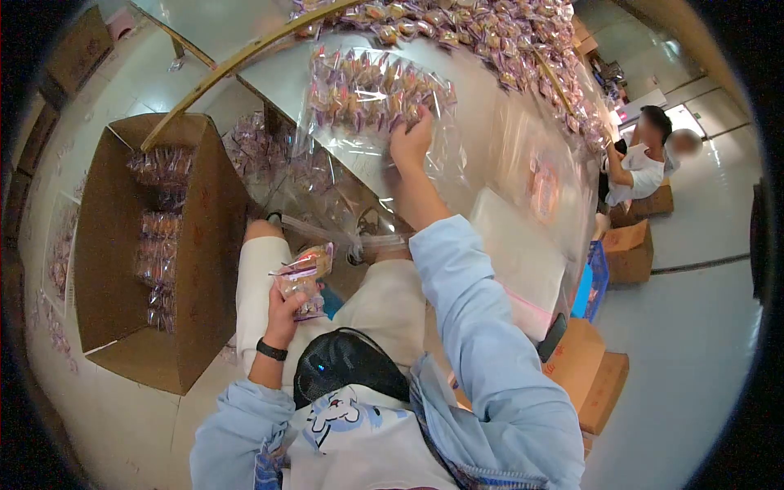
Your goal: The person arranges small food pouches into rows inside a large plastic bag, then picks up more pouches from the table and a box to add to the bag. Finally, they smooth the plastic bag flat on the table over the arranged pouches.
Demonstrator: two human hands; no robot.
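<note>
My left hand (282, 318), below a black wristband, is closed around a few small wrapped snacks (304, 278) in clear film with purple edges, held over my lap. Up on the table, my right hand (413, 140) has its fingers closed at the near right edge of a clear plastic bag (371, 90). Rows of similar wrapped snacks fill that bag, which lies flat. Its exact grip is partly hidden by the shiny film. To the right of my forearm lies a stack of flat clear bags (518, 253).
An open cardboard box (220, 269) at left holds bagged snacks. A large pile of wrapped snacks (490, 33) covers the table's far side, behind a wooden strip (245, 61). A blue crate (597, 278) and cardboard boxes (576, 359) stand at right. Another person (641, 167) sits farther back.
</note>
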